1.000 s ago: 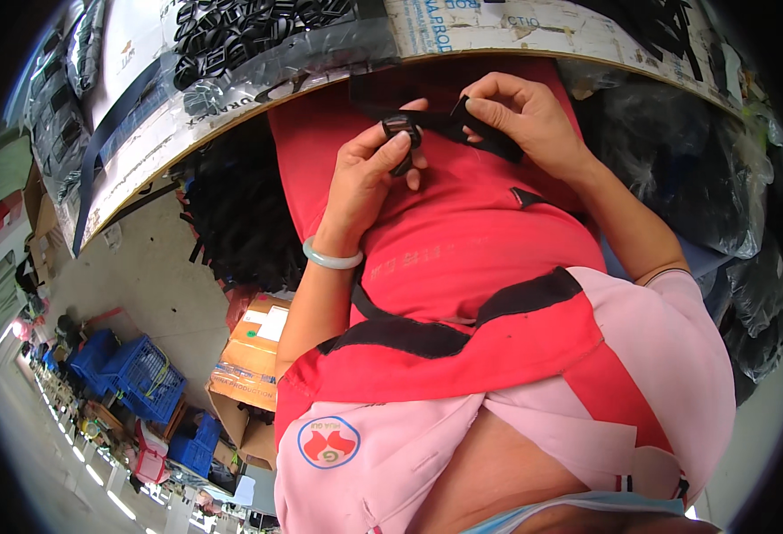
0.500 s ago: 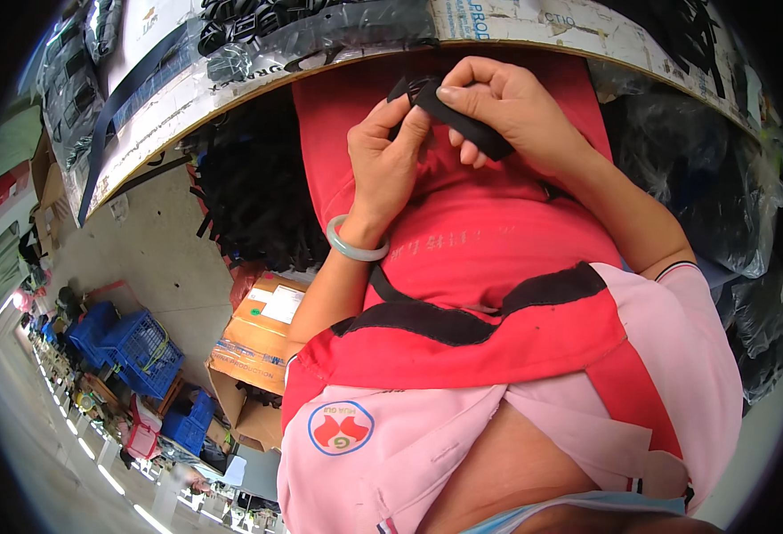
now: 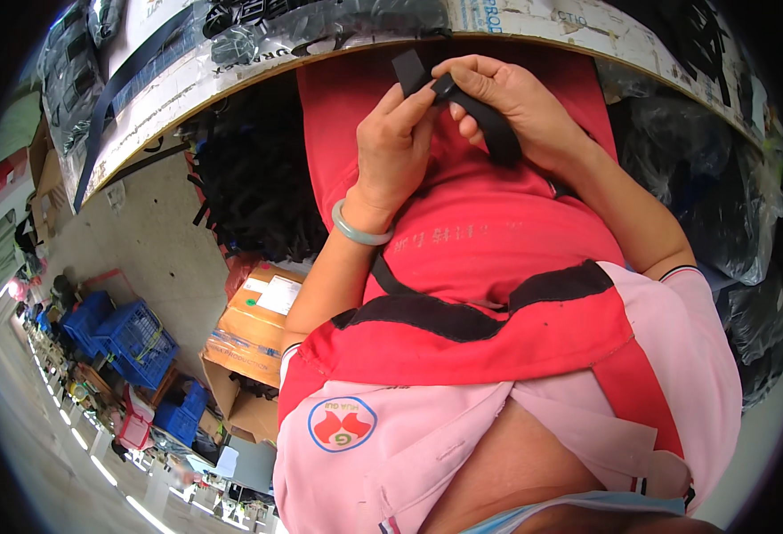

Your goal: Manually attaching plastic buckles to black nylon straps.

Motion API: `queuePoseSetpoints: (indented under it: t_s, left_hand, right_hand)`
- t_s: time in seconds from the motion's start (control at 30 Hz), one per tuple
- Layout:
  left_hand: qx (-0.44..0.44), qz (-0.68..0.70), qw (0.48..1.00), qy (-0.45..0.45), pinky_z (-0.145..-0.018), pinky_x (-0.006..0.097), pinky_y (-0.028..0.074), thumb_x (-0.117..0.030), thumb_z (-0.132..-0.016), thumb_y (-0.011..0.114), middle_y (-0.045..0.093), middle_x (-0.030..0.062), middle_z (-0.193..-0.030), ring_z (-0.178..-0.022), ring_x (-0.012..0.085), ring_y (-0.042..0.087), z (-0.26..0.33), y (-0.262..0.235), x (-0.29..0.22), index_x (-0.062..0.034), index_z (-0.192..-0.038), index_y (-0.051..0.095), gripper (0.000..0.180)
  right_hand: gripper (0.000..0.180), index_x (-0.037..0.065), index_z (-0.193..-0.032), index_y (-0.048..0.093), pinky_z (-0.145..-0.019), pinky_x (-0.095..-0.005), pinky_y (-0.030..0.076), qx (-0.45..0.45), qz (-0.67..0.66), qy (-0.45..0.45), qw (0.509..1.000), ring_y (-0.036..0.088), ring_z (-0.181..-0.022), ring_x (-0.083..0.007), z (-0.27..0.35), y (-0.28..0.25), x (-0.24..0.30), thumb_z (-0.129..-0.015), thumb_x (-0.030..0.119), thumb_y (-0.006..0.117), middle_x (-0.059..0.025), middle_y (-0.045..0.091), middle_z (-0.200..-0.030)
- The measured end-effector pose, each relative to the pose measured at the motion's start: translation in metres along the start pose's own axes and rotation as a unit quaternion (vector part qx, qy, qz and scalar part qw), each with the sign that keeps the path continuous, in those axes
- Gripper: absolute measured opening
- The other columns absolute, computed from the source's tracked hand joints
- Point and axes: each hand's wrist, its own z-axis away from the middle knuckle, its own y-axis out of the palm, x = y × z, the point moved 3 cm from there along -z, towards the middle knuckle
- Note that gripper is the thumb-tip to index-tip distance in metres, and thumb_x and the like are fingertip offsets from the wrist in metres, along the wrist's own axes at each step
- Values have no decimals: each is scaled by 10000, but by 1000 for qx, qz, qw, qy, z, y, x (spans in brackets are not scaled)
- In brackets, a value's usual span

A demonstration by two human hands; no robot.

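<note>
Over the red apron, close to the table edge, both hands hold a black webbing strap. My left hand, with a pale bangle at its wrist, pinches the strap; a flat end sticks up beyond its fingers. Between the fingertips of both hands sits a small dark piece that looks like a buckle, partly hidden. My right hand grips the strap beside it with thumb and fingers, and a length of the strap hangs down below that hand.
A worktable curves across the top, with black buckles and clear plastic on it. Beneath it, at left, lies a heap of black straps. A cardboard box and blue crates stand farther left. Plastic bags are at right.
The strap's flat end now stands up above my left hand, and the buckle-like piece shows between the fingertips. The length under my right hand hangs more steeply.
</note>
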Motion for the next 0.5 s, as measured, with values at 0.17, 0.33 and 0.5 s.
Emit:
queuePoseSetpoints:
  t_s: [0.17,0.33,0.5]
  left_hand:
    - [23,540,749,-384,-521,237,495,-144,-939,595,660,104,-882,-644,127,610,-3,-1,4,75,-1108,630,278]
    - [52,482,769,-416,-497,235,496,-191,-939,617,675,109,-809,-587,139,620,0,9,10,65,-1029,660,274]
    - [16,452,820,-351,-504,225,485,-146,-955,582,688,147,-806,-591,144,619,-4,2,1,59,-1073,642,245]
  right_hand:
    - [197,19,-1045,655,-690,-207,534,-13,127,-40,991,644,-739,-90,-1,-9,4,-932,178,632,-38,666,-845]
    - [137,19,-984,678,-769,-217,465,-41,345,-292,891,576,-848,-89,0,-7,2,-893,121,671,-21,613,-980]
    - [95,0,-974,649,-774,-203,406,-25,346,-273,898,508,-875,-79,9,10,24,-884,31,642,-7,541,-1051]
